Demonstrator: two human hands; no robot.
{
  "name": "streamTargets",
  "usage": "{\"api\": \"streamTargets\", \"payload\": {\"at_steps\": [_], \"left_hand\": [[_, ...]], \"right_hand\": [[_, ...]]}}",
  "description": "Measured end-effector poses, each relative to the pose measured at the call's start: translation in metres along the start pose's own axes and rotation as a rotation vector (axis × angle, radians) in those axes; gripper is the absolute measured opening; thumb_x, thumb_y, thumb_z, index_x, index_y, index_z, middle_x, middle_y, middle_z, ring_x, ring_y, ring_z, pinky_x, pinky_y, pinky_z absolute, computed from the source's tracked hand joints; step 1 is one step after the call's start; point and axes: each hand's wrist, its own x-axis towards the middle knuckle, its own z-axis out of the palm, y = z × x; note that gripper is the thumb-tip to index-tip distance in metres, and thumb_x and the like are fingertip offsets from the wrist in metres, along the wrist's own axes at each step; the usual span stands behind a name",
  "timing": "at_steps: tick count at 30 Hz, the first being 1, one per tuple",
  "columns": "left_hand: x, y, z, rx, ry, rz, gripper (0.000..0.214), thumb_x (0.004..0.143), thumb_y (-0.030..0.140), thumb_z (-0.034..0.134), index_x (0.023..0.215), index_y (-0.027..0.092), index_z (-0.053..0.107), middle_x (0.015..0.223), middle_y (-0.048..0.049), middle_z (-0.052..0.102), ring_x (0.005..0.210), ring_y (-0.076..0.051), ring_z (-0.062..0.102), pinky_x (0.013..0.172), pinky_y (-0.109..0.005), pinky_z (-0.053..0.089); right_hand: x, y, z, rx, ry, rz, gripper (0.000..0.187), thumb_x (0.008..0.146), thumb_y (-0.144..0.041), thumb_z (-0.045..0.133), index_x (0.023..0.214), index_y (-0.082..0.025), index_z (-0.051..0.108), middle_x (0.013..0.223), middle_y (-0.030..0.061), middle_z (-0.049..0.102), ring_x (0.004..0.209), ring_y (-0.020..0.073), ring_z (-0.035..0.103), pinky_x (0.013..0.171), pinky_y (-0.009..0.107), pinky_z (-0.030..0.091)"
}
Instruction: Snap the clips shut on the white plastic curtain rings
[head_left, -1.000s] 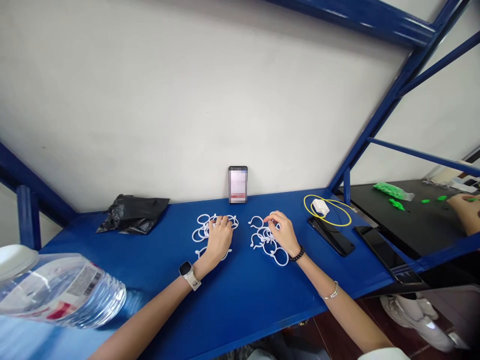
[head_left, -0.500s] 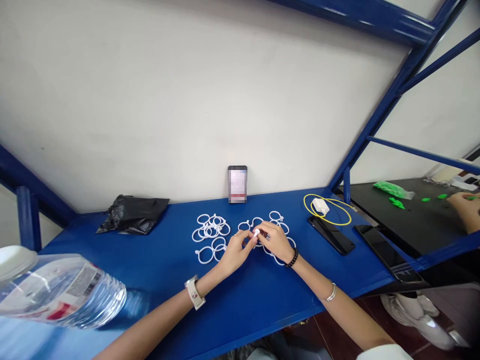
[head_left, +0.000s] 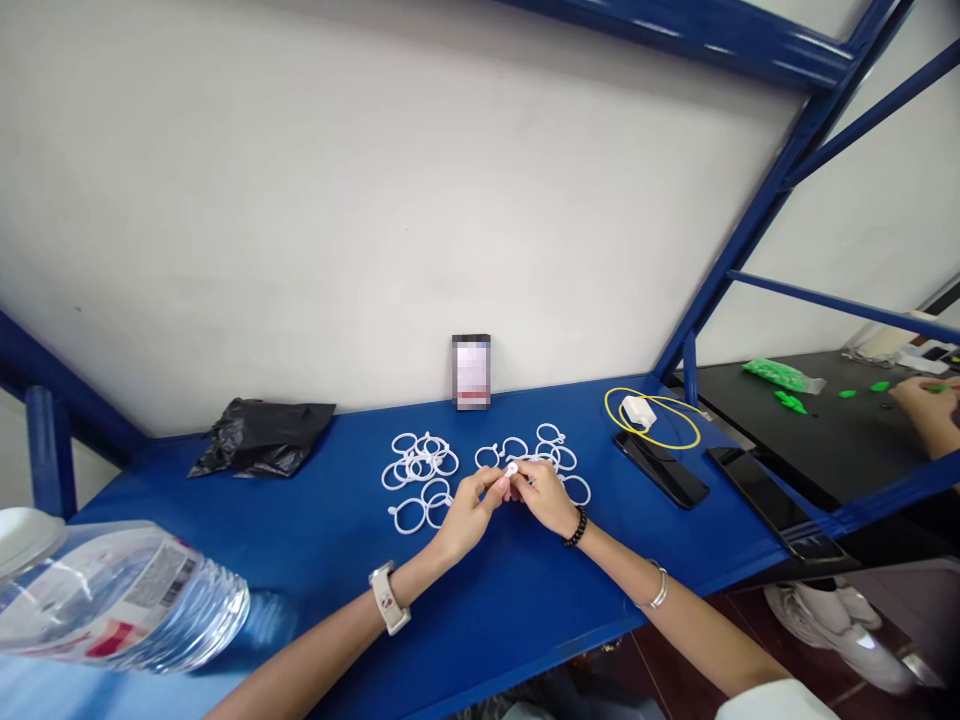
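My left hand (head_left: 474, 503) and my right hand (head_left: 546, 492) meet over the blue table, fingertips pinched together. Between them is a small white plastic piece (head_left: 512, 469) with a round end, like the knobs on the rings around it; the fingers hide the rest of it. Left of my hands lies a loose pile of thin white plastic rings (head_left: 409, 517), some overlapping. More white plastic rings (head_left: 577, 490) lie behind and beside my right hand, partly covered by it.
A phone (head_left: 472, 372) leans on the wall. At left are a black plastic bag (head_left: 262, 438) and a large water bottle (head_left: 127, 600). At right lie a yellow cable (head_left: 679, 440), a white charger (head_left: 638, 411) and two dark phones (head_left: 661, 470). Another person's hand (head_left: 926, 400) is beyond the frame.
The white piece between my fingers has turned so its round end faces me more. My right hand has shifted slightly left and down, uncovering more of the rings behind it.
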Motion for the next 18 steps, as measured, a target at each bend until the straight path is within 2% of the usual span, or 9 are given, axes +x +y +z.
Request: {"api": "streamTargets", "payload": {"at_steps": [4,9,14,16,18], "left_hand": [[-0.002,0.011,-0.002,0.062,-0.001,0.046,0.041,0.090,0.047,0.040,0.065,0.016,0.052,0.068,-0.0021,0.055,0.066,-0.014,0.049,0.061,-0.025,0.037],[-0.007,0.021,0.001,0.112,-0.001,0.089,0.042,0.093,0.043,0.035,0.065,0.017,0.052,0.062,-0.0015,0.055,0.063,-0.015,0.052,0.068,-0.029,0.039],[-0.012,0.024,0.011,0.302,-0.071,0.274,0.040,0.093,0.041,0.037,0.064,0.017,0.053,0.067,-0.0029,0.054,0.070,-0.016,0.048,0.075,-0.031,0.039],[-0.008,0.024,0.007,0.306,-0.047,0.270,0.038,0.095,0.038,0.033,0.075,0.017,0.057,0.075,-0.0046,0.057,0.078,-0.017,0.050,0.079,-0.031,0.041],[-0.002,0.020,-0.003,0.356,0.041,0.269,0.033,0.097,0.034,0.028,0.101,0.019,0.057,0.099,-0.0081,0.059,0.100,-0.020,0.050,0.090,-0.034,0.040]], "right_hand": [[-0.002,0.000,0.006,0.215,0.006,0.094,0.045,0.091,-0.046,0.043,0.056,-0.020,0.054,0.050,0.0006,0.056,0.044,0.0138,0.054,0.047,0.025,0.042],[-0.002,0.004,0.015,0.456,-0.008,0.205,0.052,0.085,-0.061,0.044,0.056,-0.019,0.053,0.045,-0.0005,0.053,0.039,0.0125,0.051,0.042,0.024,0.041],[0.001,0.001,0.014,0.581,0.019,0.356,0.057,0.083,-0.067,0.042,0.059,-0.017,0.056,0.042,-0.0023,0.047,0.037,0.0103,0.044,0.039,0.023,0.033],[0.004,0.001,0.006,0.530,0.086,0.318,0.053,0.083,-0.063,0.045,0.060,-0.017,0.058,0.044,-0.0021,0.048,0.039,0.0106,0.043,0.042,0.024,0.035],[0.007,0.003,-0.009,0.420,0.197,0.251,0.044,0.084,-0.055,0.049,0.065,-0.017,0.062,0.050,-0.0008,0.052,0.045,0.0122,0.047,0.047,0.025,0.038]]}}
